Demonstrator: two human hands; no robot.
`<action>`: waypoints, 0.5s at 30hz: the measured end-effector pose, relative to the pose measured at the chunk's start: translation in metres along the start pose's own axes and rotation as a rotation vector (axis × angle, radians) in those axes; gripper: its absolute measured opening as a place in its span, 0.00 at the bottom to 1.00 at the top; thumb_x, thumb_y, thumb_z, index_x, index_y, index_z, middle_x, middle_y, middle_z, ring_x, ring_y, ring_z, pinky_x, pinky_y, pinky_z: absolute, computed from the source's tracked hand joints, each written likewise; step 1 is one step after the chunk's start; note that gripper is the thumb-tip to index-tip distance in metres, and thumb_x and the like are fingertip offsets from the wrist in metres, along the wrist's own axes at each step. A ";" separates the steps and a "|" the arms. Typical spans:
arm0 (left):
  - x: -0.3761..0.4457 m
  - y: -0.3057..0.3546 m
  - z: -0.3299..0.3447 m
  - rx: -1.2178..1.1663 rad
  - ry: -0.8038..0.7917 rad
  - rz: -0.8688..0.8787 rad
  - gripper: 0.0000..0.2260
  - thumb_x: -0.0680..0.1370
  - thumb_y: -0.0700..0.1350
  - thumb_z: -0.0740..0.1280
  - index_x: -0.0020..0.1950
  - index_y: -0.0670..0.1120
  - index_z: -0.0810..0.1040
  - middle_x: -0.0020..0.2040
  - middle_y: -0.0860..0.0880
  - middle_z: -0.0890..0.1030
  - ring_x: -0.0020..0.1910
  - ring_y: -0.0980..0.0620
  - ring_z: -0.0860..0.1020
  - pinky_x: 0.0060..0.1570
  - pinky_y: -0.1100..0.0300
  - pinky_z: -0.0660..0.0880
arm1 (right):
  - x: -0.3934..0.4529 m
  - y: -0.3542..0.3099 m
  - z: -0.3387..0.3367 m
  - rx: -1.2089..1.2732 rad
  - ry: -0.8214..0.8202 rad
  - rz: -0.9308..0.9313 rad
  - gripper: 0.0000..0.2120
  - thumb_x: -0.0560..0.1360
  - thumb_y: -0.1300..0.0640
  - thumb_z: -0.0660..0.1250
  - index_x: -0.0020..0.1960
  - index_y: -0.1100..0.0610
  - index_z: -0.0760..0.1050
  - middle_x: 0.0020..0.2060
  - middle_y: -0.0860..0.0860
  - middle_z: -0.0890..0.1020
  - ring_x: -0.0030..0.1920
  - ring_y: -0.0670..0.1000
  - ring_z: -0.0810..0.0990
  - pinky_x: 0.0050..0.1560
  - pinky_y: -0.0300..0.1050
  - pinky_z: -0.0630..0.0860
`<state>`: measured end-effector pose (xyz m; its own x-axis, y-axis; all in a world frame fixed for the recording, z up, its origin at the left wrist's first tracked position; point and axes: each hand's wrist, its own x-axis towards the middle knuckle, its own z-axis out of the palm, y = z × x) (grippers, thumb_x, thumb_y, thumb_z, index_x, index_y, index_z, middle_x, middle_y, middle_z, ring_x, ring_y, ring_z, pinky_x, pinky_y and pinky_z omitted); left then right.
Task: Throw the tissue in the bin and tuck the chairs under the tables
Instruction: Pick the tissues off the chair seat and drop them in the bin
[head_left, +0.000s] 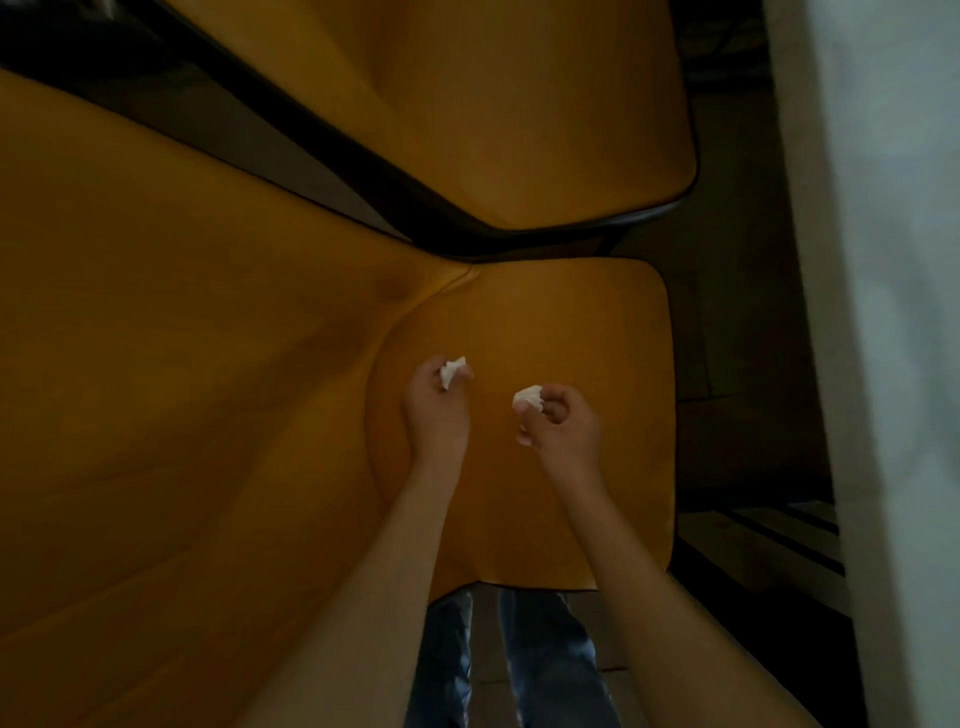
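Observation:
Both my hands hover over an orange-brown table top (597, 332). My left hand (436, 405) is closed around a crumpled white tissue (451, 370), which sticks out past the fingertips. My right hand (563, 421) pinches a second white tissue wad (527, 397) between thumb and fingers. The two hands are a short way apart, side by side. No bin and no chair can be told apart in this view.
A larger orange table surface (156, 389) joins at the left, and another orange top (519, 104) lies beyond a dark gap (322, 156). A pale wall or pillar (883, 260) runs down the right. Dark floor (737, 441) lies between. My jeans-clad legs (545, 665) show below the table edge.

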<state>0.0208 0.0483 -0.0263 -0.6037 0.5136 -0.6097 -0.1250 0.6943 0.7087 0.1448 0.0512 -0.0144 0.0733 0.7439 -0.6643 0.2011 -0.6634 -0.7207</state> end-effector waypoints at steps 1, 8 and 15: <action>-0.008 0.008 -0.001 -0.046 0.005 -0.021 0.13 0.80 0.43 0.68 0.64 0.45 0.77 0.51 0.52 0.80 0.50 0.52 0.81 0.53 0.54 0.79 | -0.005 -0.008 -0.001 0.026 0.002 -0.011 0.10 0.77 0.61 0.70 0.57 0.57 0.73 0.52 0.57 0.81 0.46 0.51 0.82 0.39 0.38 0.82; -0.062 0.077 -0.018 -0.263 -0.009 -0.021 0.11 0.78 0.43 0.70 0.60 0.50 0.78 0.56 0.49 0.82 0.53 0.51 0.82 0.50 0.58 0.80 | -0.054 -0.087 -0.025 0.146 -0.026 -0.131 0.12 0.77 0.59 0.69 0.59 0.52 0.75 0.47 0.53 0.83 0.40 0.48 0.84 0.36 0.37 0.81; -0.134 0.164 -0.043 -0.363 -0.042 0.111 0.11 0.78 0.43 0.70 0.60 0.47 0.80 0.53 0.50 0.84 0.52 0.52 0.83 0.52 0.57 0.81 | -0.110 -0.172 -0.061 0.201 -0.027 -0.278 0.05 0.76 0.58 0.70 0.51 0.51 0.78 0.43 0.51 0.85 0.42 0.49 0.85 0.40 0.39 0.81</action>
<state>0.0474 0.0719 0.1870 -0.5972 0.6009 -0.5312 -0.3364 0.4135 0.8461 0.1614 0.0881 0.1950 0.0158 0.8978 -0.4400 0.0132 -0.4402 -0.8978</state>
